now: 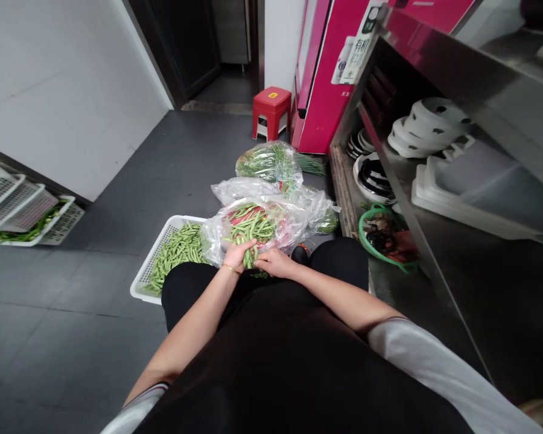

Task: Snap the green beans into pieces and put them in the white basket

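My left hand (239, 254), with a bracelet at the wrist, is closed around a small bunch of green beans (248, 257). From the other side my right hand (275, 263) pinches the ends of the beans with closed fingers. Just beyond both hands, an open clear plastic bag (213, 240) holds more long green beans (253, 224). To the left, beside my knee, a white perforated basket (138, 283) is filled with green bean pieces (176, 253).
Behind the bean bag lie bags of leafy greens (262, 161). A red stool (272, 108) stands near the doorway, left of a pink fridge (321, 78). Metal shelving (420, 253) with dishes and a green basket (366, 244) is close on the right. White baskets (67, 223) stand far left.
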### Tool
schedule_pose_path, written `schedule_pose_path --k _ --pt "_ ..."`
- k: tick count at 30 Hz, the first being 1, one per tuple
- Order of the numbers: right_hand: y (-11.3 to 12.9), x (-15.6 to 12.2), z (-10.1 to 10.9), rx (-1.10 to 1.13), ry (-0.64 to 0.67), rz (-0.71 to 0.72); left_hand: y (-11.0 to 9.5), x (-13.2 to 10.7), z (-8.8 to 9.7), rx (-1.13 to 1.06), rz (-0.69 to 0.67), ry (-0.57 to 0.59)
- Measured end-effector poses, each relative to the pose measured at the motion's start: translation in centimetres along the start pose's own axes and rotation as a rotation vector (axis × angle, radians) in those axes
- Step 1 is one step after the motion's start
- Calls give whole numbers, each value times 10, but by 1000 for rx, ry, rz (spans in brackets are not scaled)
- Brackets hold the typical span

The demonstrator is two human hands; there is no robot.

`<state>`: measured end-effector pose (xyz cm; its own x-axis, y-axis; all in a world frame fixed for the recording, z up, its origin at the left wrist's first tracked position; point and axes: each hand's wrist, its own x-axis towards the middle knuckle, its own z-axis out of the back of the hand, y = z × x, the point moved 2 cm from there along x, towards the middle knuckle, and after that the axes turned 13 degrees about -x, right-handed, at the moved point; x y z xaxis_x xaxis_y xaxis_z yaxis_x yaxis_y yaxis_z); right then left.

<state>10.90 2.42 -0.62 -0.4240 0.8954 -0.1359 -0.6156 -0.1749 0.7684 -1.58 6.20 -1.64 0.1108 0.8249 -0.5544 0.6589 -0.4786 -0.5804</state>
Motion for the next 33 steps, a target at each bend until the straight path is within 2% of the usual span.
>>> schedule_pose_path --k 2,4,5,6,8,10,11,13,15,17,19,20,22,25,27,29,33 --pt "-8 -1 -2 402 -59 -150 -3 -11 4 -20 -139 -15" --pt "-17 -4 3 716 -265 -274 -6 -22 6 -27 -243 -31" --pt "-21 -5 9 793 -353 -298 -7 -26 6 -24 -257 -24" --pt "-24 -7 15 809 -379 -286 -7 -30 5 -15 -238 1" --pt "-25 -8 28 673 -256 -182 -9 -38 4 24 -161 96" --pt "-21 -8 41 441 -109 -81 -10 -45 2 99 -90 202" --pt "-18 -8 48 345 -83 -55 -10 -47 2 143 -68 246" --pt "-6 -8 57 230 -140 -37 -9 -50 3 214 -46 296" --pt "13 -11 59 120 -231 57 -8 -49 5 249 -30 267" --pt "38 -20 51 -52 -270 277 -7 -45 9 222 -27 182" --pt "56 -32 37 -192 -224 499 -7 -40 15 171 16 85" --pt "60 -36 30 -214 -192 552 -8 -38 18 152 62 51" --pt "56 -38 22 -158 -146 499 -8 -38 21 126 170 43" --pt "34 -27 21 -49 -135 246 -8 -43 20 132 272 171" --pt "23 -19 27 -87 -179 143 -8 -49 18 189 308 246" --pt "19 -15 34 -163 -154 164 -9 -52 17 256 303 287" --pt "25 -24 47 -170 202 340 -13 -59 17 391 265 451"
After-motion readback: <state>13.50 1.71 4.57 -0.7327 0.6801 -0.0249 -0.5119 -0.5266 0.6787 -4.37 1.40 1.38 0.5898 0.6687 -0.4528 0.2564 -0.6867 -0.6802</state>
